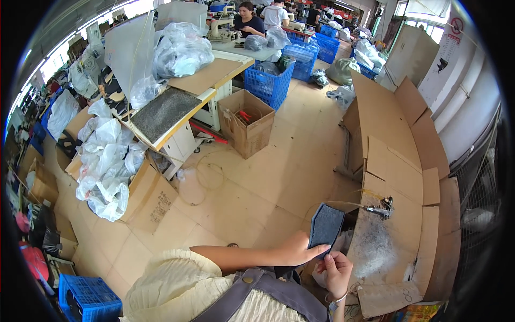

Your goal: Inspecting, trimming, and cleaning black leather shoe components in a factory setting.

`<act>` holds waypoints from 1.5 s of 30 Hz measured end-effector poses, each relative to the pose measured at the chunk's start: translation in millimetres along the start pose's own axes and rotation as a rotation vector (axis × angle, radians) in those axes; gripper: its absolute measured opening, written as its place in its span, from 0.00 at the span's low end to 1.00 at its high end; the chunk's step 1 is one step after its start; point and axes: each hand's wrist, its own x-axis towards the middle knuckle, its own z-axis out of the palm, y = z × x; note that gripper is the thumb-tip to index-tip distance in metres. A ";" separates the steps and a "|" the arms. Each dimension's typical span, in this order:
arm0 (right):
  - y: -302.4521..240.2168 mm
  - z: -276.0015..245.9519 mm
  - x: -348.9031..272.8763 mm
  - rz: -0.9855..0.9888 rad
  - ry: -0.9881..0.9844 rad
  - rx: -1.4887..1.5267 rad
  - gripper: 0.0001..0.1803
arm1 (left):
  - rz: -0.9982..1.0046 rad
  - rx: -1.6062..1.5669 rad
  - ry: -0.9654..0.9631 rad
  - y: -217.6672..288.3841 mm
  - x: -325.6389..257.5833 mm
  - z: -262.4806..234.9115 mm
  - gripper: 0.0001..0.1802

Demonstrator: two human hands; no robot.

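Note:
In front of me is a flat dark blue-grey panel (326,225) with angled corners at its far end; it looks like fabric or leather. My left hand (303,249) reaches across from the left and grips its lower part, thumb on top. My right hand (337,267) is closed in a pinch at the panel's near edge, fingertips close to my left thumb. A small spray gun (382,208) on a thin hose lies just beyond, on a cardboard-covered bench (397,182). A whitish-grey residue patch (375,252) marks the cardboard beside my right hand.
Cardboard walls (448,206) edge the bench at right. An open cardboard box (247,126) stands on the tiled floor ahead, near a worktable (166,115). Plastic bags (110,161) fill a carton at left. Blue crates (271,83) stand farther off. A person (249,21) sits at a sewing machine.

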 end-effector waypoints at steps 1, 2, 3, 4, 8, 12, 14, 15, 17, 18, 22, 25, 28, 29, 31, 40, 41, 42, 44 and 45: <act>0.1 0.5 -1.8 -0.045 0.009 -0.032 0.08 | -0.088 0.033 -0.033 1.9 0.1 -0.6 0.18; 1.1 1.6 -4.7 -0.090 0.017 -0.063 0.08 | -0.175 0.065 -0.066 3.9 -1.0 -0.9 0.18; 4.4 1.5 -7.6 -0.106 0.049 -0.150 0.08 | -0.106 -0.014 -0.045 5.5 -2.6 0.8 0.17; 8.4 2.7 -9.8 -0.151 0.072 -0.146 0.08 | -0.098 -0.017 -0.043 5.2 1.1 2.0 0.17; 11.1 1.6 -7.2 -0.205 0.117 -0.239 0.08 | 0.003 -0.235 -0.134 9.5 5.3 -2.6 0.14; -3.9 -1.2 -12.1 -0.038 0.032 0.189 0.08 | -0.083 -0.289 -0.276 15.5 7.0 -5.9 0.17; -1.8 -2.0 -16.2 -0.046 0.005 0.280 0.09 | -0.101 -0.331 -0.292 19.4 7.6 -5.3 0.17; -1.2 -3.7 -17.9 -0.063 0.030 0.208 0.09 | -0.103 -0.332 -0.298 18.3 8.3 -2.1 0.17; -3.1 -1.2 -22.2 -0.104 0.112 0.130 0.07 | -0.023 -0.172 -0.242 16.3 8.6 2.4 0.18; -1.7 -3.8 -25.2 -0.109 0.120 0.128 0.07 | -0.017 -0.174 -0.250 17.5 8.9 2.9 0.18; 2.1 -14.6 -34.8 -0.094 0.148 -0.047 0.05 | 0.242 0.000 -0.182 7.5 9.6 15.3 0.16; 1.6 -13.9 -42.2 -0.090 0.113 -0.038 0.06 | 0.188 -0.112 -0.196 12.7 6.4 14.1 0.16; -4.5 -10.8 -36.5 -0.124 0.078 -0.046 0.06 | 0.007 -0.159 -0.377 15.6 11.6 2.1 0.16; -5.7 -8.2 -45.7 -0.091 0.096 -0.059 0.06 | 0.118 -0.147 -0.298 8.0 4.5 9.8 0.16; -1.0 -9.3 -48.8 -0.122 0.108 -0.161 0.06 | 0.244 -0.131 -0.240 10.1 3.1 10.2 0.15; -31.3 -8.3 -54.8 0.148 -0.015 -0.121 0.07 | 0.096 0.138 -0.440 12.6 1.6 -6.5 0.15; -36.1 -8.9 -50.3 0.150 -0.016 -0.071 0.07 | 0.305 0.070 -0.345 35.0 9.9 -8.1 0.12; -36.8 -6.3 -52.1 0.148 -0.025 -0.017 0.08 | 0.282 -0.008 -0.376 42.8 11.0 -7.4 0.08; -41.0 0.9 -50.7 0.013 0.062 -0.086 0.06 | 0.110 -0.161 -0.363 44.8 9.1 -2.9 0.08; -37.3 -0.5 -52.0 -0.102 0.110 -0.218 0.05 | 0.122 -0.133 -0.374 51.9 10.9 -0.9 0.07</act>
